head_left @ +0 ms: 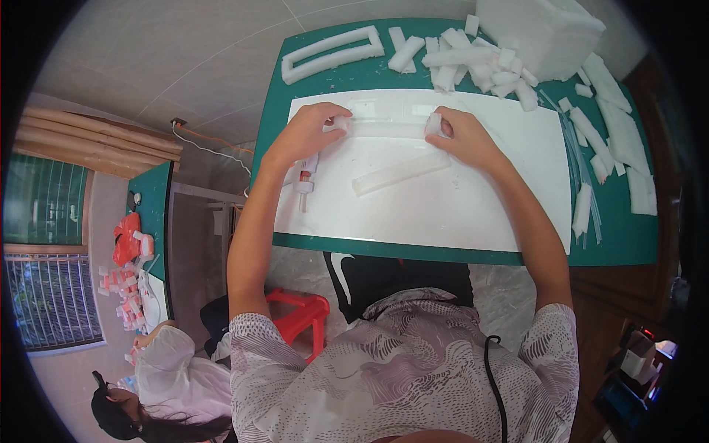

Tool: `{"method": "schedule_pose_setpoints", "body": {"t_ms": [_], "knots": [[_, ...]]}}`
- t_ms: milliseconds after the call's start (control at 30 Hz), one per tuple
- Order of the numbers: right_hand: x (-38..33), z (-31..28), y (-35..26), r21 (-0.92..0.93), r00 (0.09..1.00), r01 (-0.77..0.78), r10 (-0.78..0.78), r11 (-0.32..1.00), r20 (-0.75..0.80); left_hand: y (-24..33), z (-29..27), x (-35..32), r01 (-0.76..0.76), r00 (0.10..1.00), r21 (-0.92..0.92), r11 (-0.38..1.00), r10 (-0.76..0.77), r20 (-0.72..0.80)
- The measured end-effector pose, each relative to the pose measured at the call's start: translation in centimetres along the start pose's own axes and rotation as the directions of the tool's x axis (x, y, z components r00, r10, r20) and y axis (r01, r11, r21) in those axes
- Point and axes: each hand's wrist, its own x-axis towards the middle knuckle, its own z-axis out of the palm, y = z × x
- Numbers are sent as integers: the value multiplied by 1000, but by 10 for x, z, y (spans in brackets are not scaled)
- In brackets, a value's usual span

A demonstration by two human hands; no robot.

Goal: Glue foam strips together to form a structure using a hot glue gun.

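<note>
My left hand (316, 133) pinches a small white foam block (340, 124) at the left end of a long white foam strip (388, 131). At the strip's other end, my right hand (464, 136) grips a second small foam block (433, 125) between thumb and fingers. Whether the blocks are joined to the strip cannot be made out. Another foam strip (399, 174) lies slantwise nearer to me on the white board (413, 214). Beside my left forearm is a glue gun (304, 181), its nozzle toward me and its rear partly hidden by the arm.
A rectangular foam frame (332, 55), a heap of foam pieces (473, 63) and a big foam block (543, 37) stand along the green table's far side. Clear glue sticks (580, 170) and foam slabs (620, 133) lie right. At left, another person (177, 369) sits near a red stool (299, 314).
</note>
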Motion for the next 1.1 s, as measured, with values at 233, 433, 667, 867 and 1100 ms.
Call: {"method": "schedule_pose_setpoints", "body": {"t_ms": [233,433,667,867,1100], "knots": [[-1,1,-2,-13,1000,16,-16,1000,-22,5,3,1,69,997,3,998,-69,24],[0,3,-1,-15,1000,11,-11,1000,-9,4,5,3,74,997,28,997,-74,21],[0,2,5,-35,999,34,-34,999,-12,4,8,5,68,997,11,998,-68,20],[2,0,0,-80,999,26,-24,996,33,-1,8,4,57,998,30,998,-58,24],[1,3,2,-90,996,87,-87,992,5,-5,11,6,-10,1000,7,1000,10,-7]]}}
